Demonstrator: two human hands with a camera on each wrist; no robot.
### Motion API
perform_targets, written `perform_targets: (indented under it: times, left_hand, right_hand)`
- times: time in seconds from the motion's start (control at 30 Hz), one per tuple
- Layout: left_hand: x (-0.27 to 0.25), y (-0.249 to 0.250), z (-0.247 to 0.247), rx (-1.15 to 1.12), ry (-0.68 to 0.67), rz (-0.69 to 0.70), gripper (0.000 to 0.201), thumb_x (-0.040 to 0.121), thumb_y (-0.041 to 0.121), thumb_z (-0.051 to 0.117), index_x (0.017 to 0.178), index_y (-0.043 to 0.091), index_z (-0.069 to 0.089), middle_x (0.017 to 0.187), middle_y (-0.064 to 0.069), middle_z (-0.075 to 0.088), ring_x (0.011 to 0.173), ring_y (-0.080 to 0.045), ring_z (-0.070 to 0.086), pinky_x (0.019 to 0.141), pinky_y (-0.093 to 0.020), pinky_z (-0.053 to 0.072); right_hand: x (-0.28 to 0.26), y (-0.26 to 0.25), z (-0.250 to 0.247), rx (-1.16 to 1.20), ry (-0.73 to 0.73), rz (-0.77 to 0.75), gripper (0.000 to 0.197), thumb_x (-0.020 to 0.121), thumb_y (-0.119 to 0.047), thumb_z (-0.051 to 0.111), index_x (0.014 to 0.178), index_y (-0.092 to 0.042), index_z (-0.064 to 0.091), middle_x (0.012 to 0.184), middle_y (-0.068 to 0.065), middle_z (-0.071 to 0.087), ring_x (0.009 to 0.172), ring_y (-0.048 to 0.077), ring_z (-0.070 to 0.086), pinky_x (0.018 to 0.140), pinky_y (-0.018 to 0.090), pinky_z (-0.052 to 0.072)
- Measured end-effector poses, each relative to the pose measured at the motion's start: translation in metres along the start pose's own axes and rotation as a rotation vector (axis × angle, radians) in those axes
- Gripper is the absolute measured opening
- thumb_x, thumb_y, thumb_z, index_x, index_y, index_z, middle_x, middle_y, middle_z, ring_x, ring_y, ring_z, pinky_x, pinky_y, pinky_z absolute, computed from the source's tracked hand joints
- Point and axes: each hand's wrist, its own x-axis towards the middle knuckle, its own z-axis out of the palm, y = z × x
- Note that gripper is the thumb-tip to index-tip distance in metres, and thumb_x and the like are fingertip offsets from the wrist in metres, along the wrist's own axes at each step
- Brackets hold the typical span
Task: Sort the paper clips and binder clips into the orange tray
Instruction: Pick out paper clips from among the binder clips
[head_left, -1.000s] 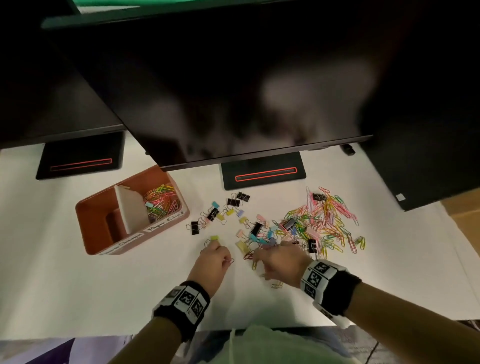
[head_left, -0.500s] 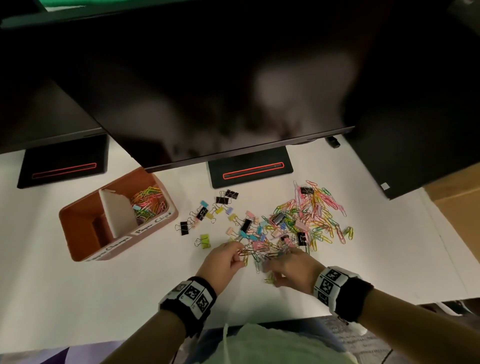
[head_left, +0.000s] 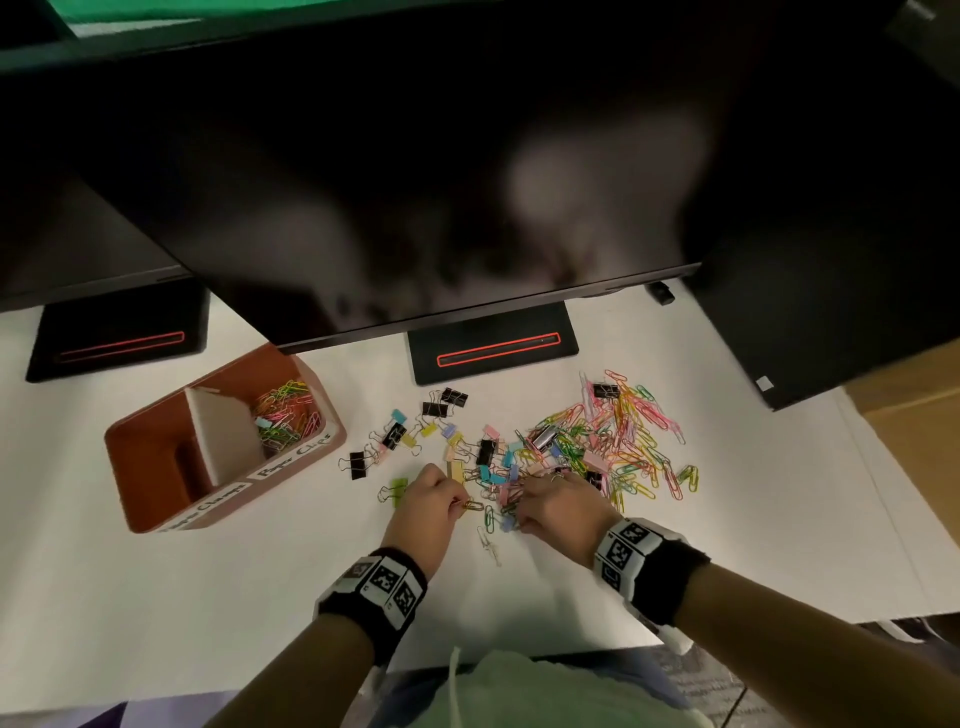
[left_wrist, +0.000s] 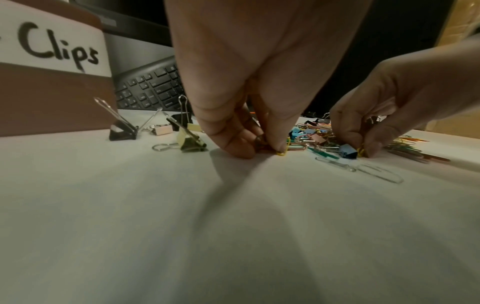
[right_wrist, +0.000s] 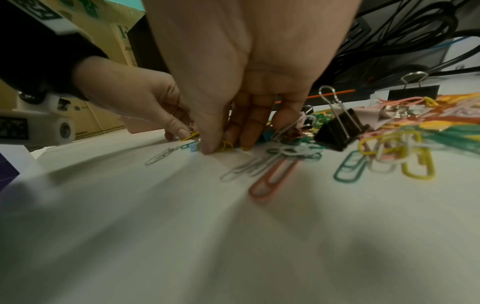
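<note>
Left hand: the left hand (head_left: 427, 506) is down on the surface (head_left: 208, 597), thumb and fingertips (left_wrist: 279, 144) closed in a pinch on a yellow paper clip (left_wrist: 284, 148) at the near-left edge of the scatter; the other fingers are curled in

Right hand: the right hand (head_left: 558, 506) is just beside it, thumb and forefinger pinched on another small yellow paper clip (right_wrist: 225, 145), its remaining fingers resting among the clips

Paper clips: the loose paper clips (head_left: 623, 441) lie in a coloured tangle on the surface to the right of both hands, a few strays near the wrists; I judge them very light, thin, springy wire with a slick coat, lying flat and apt to hook into one another; best taken by nipping a loop end and lifting it off the surface, or gathered several at a time

Binder clips: the binder clips (head_left: 441, 410) sit between the tangle and the tray, black and pastel; likely heavier and stiff; the raised wire handles or the folded body give an easy hold

Orange tray: the orange tray (head_left: 332, 415) stands left of the hands, split by a white divider (head_left: 223, 436); its right compartment already holds paper clips, with what looks like a small pastel binder clip among them; what the left one holds I cannot tell
</note>
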Motion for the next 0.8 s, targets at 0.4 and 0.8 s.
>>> perform_targets:
  times: [0.4,0.8]
  left_hand:
    - [-0.008,-0.013,-0.012,0.135,-0.019,-0.061,0.017,0.092,0.014,0.05,0.105,0.012,0.06,0.106,-0.005,0.055,0.096,-0.021,0.051,0.08,-0.029,0.044]
    - [-0.017,-0.03,-0.018,0.206,-0.024,-0.033,0.014,0.089,0.006,0.05,0.098,0.011,0.059,0.099,-0.006,0.054,0.088,-0.021,0.049,0.069,-0.025,0.036]
  right_hand:
    - [0.01,-0.02,-0.002,-0.095,0.011,-0.186,0.025,0.09,-0.029,0.055,0.113,-0.018,0.06,0.108,0.006,0.067,0.103,0.027,0.06,0.091,0.039,0.041]
    - [0.031,-0.042,0.007,-0.17,-0.068,-0.128,0.017,0.09,-0.016,0.05,0.1,-0.013,0.064,0.095,0.008,0.065,0.09,0.03,0.059,0.084,0.039,0.04]
